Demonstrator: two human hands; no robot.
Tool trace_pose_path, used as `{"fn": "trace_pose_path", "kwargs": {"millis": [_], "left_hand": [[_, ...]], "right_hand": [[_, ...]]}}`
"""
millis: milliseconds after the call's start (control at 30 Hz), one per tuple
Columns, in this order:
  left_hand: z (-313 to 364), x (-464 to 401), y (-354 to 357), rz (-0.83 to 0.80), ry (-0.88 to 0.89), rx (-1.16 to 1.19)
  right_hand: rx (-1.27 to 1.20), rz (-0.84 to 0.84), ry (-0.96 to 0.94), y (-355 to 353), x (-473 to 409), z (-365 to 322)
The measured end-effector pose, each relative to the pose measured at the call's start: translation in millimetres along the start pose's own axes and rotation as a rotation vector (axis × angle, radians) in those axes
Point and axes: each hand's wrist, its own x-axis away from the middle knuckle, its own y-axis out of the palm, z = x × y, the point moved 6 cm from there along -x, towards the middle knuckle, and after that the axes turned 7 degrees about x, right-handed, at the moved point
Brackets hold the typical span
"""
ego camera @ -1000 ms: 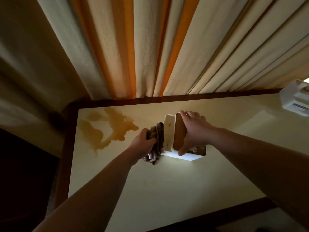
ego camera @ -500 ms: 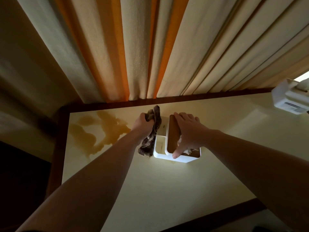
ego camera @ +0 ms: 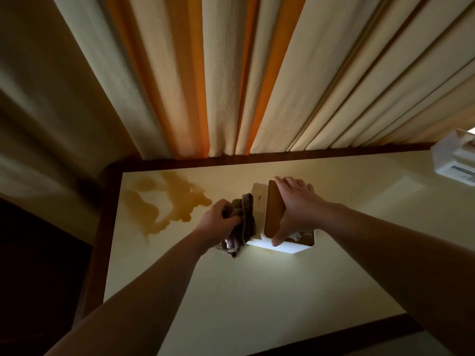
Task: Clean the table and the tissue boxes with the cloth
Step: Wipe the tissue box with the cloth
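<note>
A white tissue box [ego camera: 259, 201] with a brown wooden lid stands tipped on the pale yellow table [ego camera: 257, 291]. My right hand [ego camera: 298, 204] grips it from above, thumb on the near edge and fingers over the far rim. My left hand [ego camera: 218, 224] holds a bunched dark brown cloth [ego camera: 244, 222] and presses it against the box's left side. A second white tissue box [ego camera: 455, 158] sits at the table's far right corner, partly cut off by the frame.
A brown liquid stain [ego camera: 164, 204] spreads over the table's far left corner. The table has a dark wooden border [ego camera: 257, 158]. Cream and orange curtains [ego camera: 231, 73] hang right behind the far edge. Dark floor lies to the left.
My left hand and the cloth slid up the box's left side toward the far edge, then came back down toward me. My right hand kept its grip on the box.
</note>
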Motion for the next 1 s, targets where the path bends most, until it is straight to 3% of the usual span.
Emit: {"fn": "trace_pose_path", "kwargs": {"millis": [267, 433, 800, 1000], "left_hand": [[43, -61, -2, 0.115, 0.046, 0.008], [38, -82, -1, 0.075, 0.013, -0.006], [-14, 3, 12, -0.032, -0.067, 0.002], [-5, 11, 10, 0.050, -0.004, 0.029]], "right_hand": [[0.056, 0.032, -0.047, 4, -2, 1], [0.049, 0.045, -0.030, 5, -5, 2], [-0.009, 0.032, -0.010, 0, 0, 0], [-0.028, 0.021, 0.009, 0, 0, -1]]}}
